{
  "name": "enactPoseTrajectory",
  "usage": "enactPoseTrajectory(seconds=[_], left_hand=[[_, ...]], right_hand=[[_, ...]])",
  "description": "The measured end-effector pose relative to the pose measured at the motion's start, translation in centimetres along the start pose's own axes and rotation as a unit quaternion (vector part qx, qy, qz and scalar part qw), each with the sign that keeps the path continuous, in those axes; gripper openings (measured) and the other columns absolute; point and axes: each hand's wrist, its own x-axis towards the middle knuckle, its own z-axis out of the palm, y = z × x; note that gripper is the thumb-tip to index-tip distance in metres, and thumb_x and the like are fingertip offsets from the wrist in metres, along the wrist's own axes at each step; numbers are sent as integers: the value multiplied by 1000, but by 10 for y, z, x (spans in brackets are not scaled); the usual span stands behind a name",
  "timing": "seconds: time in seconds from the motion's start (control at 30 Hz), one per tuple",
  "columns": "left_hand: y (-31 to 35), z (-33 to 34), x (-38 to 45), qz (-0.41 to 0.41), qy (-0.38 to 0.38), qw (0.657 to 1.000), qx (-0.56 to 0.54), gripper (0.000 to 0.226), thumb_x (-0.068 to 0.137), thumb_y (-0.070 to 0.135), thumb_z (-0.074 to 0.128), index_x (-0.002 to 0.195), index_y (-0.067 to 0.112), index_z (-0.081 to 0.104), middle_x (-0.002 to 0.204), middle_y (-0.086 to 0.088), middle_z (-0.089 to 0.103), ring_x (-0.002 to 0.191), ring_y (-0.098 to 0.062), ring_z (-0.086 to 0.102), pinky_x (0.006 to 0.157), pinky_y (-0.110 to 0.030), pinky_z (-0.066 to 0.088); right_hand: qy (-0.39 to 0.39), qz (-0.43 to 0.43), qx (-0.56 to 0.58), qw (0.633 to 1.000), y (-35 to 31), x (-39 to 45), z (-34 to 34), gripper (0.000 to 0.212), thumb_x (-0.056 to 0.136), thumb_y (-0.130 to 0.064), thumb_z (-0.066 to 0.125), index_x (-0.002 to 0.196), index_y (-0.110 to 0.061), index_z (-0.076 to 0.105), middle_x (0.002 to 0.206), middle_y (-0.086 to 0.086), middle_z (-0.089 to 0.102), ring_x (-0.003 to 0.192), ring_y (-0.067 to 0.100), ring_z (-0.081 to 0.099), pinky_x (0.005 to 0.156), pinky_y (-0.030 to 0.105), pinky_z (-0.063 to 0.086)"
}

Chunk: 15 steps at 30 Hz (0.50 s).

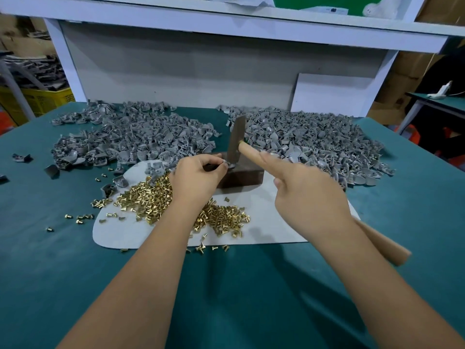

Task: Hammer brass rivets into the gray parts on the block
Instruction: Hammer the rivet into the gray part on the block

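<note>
Nearest to me I see two bare forearms reaching out over the green bench [50,260]. A pale mat [151,230] lies on it, and a loose heap of brass rivets [151,197] is spread across the mat's left and middle, with a few strays off its left edge on the green.

My right hand [304,197] is wrapped around the wooden handle of the hammer [247,149], forefinger stretched straight along the shaft; the handle's butt sticks out past my wrist to the right. The metal head stands nearly upright, its lower end down at the top of the block [241,176], a dark block sitting on the far part of the mat.

My left hand [195,176] is curled over the block's left side, fingertips pinching a small gray part [227,164] right beside the hammer's lower end. I cannot tell whether a rivet sits in it; the spot is too small and partly covered.

Beyond the block, two broad piles of gray parts cover the bench, the left pile [130,137] and the right pile [314,139], with a bare green gap between them. Behind them rises a white back panel [176,69] under a shelf [226,18], and a white board [332,94] leans against it on the right.
</note>
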Motion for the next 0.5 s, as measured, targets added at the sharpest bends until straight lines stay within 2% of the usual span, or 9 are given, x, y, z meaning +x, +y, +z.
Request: enactPoseTrajectory(seconds=[0.1,0.17,0.23,0.3,0.37,0.43,0.5], left_hand=[[-1,0,-2,9,4,1000,12,4,86,39,71,83,38,74,109,23,70,108,-12,62,102,-50,43],[0,0,-3,5,9,1000,14,6,86,40,70,90,38,75,105,25,68,110,-13,60,104,-50,42],[2,0,-2,-5,11,999,30,12,87,41,69,98,38,75,99,24,66,111,-16,58,104,-50,42],[3,0,-1,-13,4,999,38,9,89,38,67,95,39,74,103,20,66,111,-20,58,101,-50,44],[5,-1,0,-14,-6,999,36,11,91,35,65,82,41,69,110,21,67,112,-21,57,101,-51,44],[6,-1,0,-20,-12,999,24,21,92,33,64,73,41,64,104,28,64,114,-19,56,101,-51,43],[8,-2,0,-33,-18,999,8,23,92,32,64,71,40,65,98,33,61,117,-17,53,102,-52,41]], right_hand=[[-1,29,55,998,8,12,-8,55,92,-17,49,133,-52,40,108,-6,68,75,19,52,59,28,37],[30,42,120,991,11,23,-8,53,93,-15,49,135,-47,44,115,-4,66,85,20,58,65,29,43],[69,60,157,983,12,34,-5,51,94,-14,48,135,-44,44,118,2,63,83,22,60,67,33,48],[90,92,194,972,14,45,-1,44,93,-15,49,129,-41,51,111,0,62,76,20,59,65,35,49],[89,134,210,964,18,49,8,32,92,-17,51,116,-38,57,98,-3,62,71,19,55,60,33,45],[59,175,193,964,24,48,24,24,93,-21,51,111,-36,56,89,-3,59,70,21,52,57,32,37],[22,205,187,961,30,45,38,22,93,-24,50,111,-35,55,85,-4,60,72,25,55,57,31,37]])
